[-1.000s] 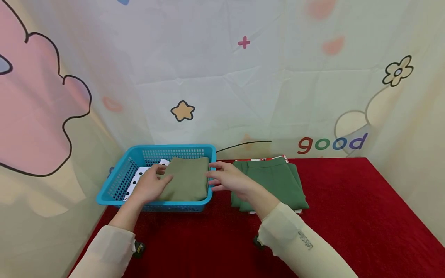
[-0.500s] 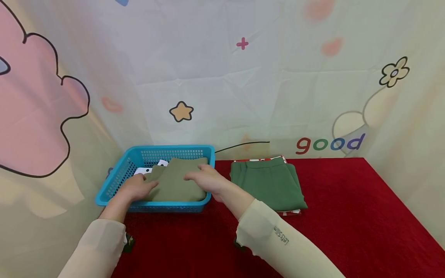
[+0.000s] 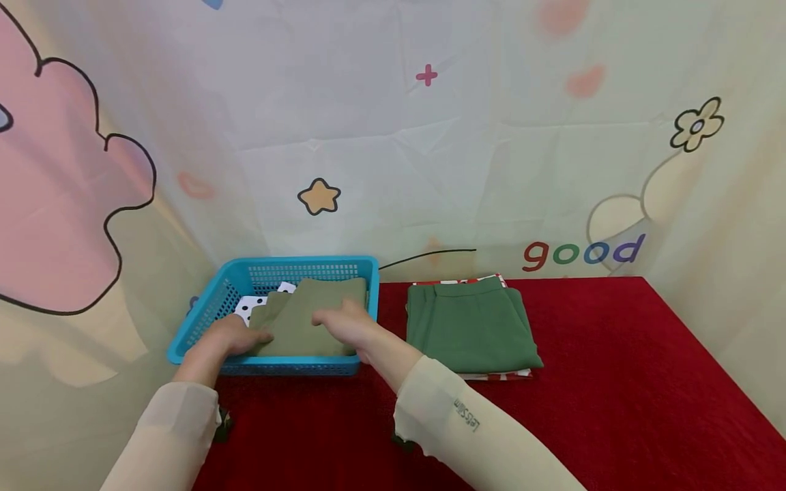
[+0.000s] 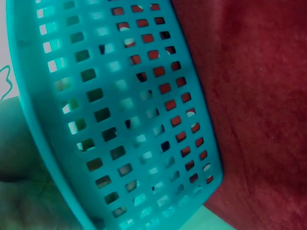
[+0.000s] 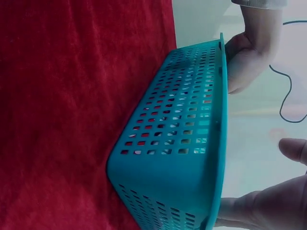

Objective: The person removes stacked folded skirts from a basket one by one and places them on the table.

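In the head view, a folded olive-green garment lies in a blue plastic basket, over a white cloth with black dots. My left hand rests at the garment's left edge, its thumb lying on the fabric and its fingers hidden. Over the garment's right part is my right hand, thumb stretched out to the left. The right wrist view shows that right hand at the basket's rim, thumb apart from the fingers. The left wrist view is mostly the basket's pierced wall.
Right of the basket, a folded green garment lies on a red-and-white patterned cloth. Both sit on the red table cover. A printed curtain hangs close behind the basket.
My right hand has moved left, from beyond the basket's right rim to over the olive garment. My left hand has shifted left and down, and a lower olive layer now shows at the left.
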Demonstrator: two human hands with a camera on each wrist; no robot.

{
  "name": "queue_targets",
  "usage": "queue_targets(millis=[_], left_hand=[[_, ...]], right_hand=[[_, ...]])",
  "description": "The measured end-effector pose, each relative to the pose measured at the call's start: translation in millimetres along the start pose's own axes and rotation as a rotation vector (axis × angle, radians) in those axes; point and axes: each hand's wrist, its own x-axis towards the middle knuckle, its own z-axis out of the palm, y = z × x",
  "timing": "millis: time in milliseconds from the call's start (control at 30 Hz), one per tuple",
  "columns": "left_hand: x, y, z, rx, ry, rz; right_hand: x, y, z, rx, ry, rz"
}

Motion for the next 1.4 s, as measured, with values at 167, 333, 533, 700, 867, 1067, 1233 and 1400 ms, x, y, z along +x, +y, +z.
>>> queue_targets(millis=[167, 333, 533, 700, 867, 1067, 1233, 1400], left_hand=[[3.6, -1.3, -0.3, -0.021, -0.024, 0.000], [6.7, -1.8, -1.0, -0.065, -0.071, 0.028], [9.0, -5.3, -2.9, -0.140, -0.040, 0.093], [8.6, -11.1, -3.9, -0.294, -0.030, 0.105], [7.5, -18.2, -1.1, -0.582, -0.096, 0.074], [5.6, -19.3, -2.3, -0.715, -0.132, 0.084], [8.1, -17.6, -3.8, -0.859, -0.171, 0.104], [9.7, -16.7, -5.9, -1.055, -0.193, 0.083]], right_hand=[[4.6, 3, 0, 0.022, 0.003, 0.020], [7.1, 6, 0, 0.046, 0.009, 0.038], [7.6, 9, 5, 0.054, -0.003, 0.030], [7.7, 11, 10, 0.063, 0.001, 0.012], [8.3, 10, 14, 0.051, 0.015, 0.014], [11.2, 11, 11, 0.040, 0.018, 0.013], [14.2, 13, 8, 0.069, 0.035, 0.006], [12.1, 12, 12, 0.065, 0.051, -0.001]])
